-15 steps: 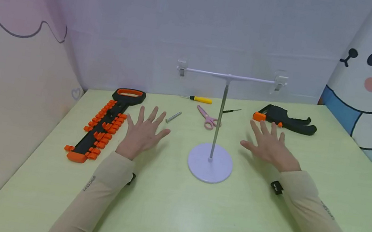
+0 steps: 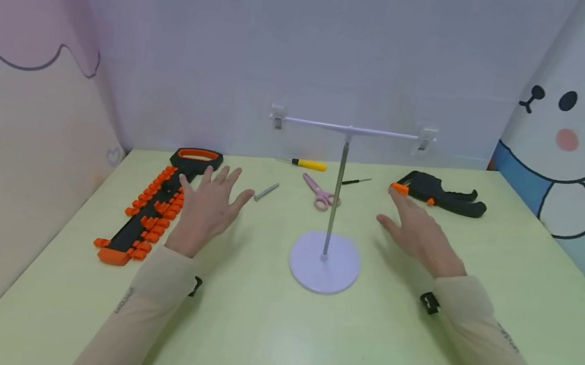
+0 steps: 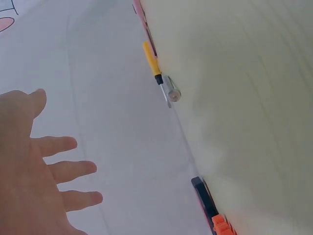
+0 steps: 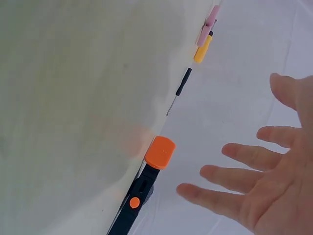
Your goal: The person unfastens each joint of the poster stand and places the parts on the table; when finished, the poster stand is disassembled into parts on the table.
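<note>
In the head view my left hand [image 2: 204,212] hovers over the table with fingers spread and nothing in it. It is nearest to a black rack with orange clips [image 2: 154,211], whose handle end shows beyond the fingers. A metal bolt [image 2: 266,192] lies just right of its thumb. My right hand [image 2: 424,235] is held thumb side up, palm inward and empty, its index fingertip overlapping the orange pad of a black clamp-like tool [image 2: 444,195]. Between the hands stands a white T-shaped stand with a round base [image 2: 321,281]. In the right wrist view the right fingers [image 4: 210,198] are straight.
Toward the back of the table lie a yellow screwdriver [image 2: 311,164], pink scissors [image 2: 320,199] and a small black screwdriver [image 2: 353,182]. The stand's crossbar [image 2: 382,133] carries a clip at each end. A cloth wall [image 2: 187,48] rises behind, with printed side panels.
My left hand has moved slightly left. The right hand has turned from palm down to thumb side up. The whole head view has shifted slightly.
</note>
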### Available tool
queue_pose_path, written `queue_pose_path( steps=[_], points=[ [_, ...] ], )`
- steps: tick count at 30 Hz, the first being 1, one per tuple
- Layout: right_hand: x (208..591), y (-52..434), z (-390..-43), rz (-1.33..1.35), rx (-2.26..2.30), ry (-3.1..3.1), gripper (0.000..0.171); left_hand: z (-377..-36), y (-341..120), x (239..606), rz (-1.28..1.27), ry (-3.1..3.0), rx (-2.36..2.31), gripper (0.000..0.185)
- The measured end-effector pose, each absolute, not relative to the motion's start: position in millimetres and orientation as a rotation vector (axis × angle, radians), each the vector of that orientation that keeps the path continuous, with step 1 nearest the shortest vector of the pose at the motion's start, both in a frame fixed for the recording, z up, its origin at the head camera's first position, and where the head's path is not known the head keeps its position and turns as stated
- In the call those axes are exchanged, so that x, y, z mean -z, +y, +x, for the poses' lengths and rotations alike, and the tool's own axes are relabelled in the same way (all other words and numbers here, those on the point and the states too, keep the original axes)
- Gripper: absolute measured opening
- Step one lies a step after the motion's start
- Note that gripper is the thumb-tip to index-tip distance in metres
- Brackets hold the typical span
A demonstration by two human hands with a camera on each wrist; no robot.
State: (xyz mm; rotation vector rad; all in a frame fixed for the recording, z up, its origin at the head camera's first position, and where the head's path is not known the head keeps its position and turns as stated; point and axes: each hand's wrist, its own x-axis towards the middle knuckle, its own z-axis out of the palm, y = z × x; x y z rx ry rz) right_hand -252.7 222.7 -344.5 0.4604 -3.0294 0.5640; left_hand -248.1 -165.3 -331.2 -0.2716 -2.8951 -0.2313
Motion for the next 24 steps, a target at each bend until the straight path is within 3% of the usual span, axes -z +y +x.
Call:
queue_pose_path(
  steps=[8,24],
  points=[
    [343.9,219.6,-246.3,0.502,-0.530,-2.914,0.064,-240.9,-163.4,318.4,-0.295,-2.754,0.343,0.069],
    [330.5,199.3,-225.4,0.694,-0.967,-2.737,0.057,-209.4,-175.3,249.6,-0.540,-2.121,0.563,0.032]
  ],
)
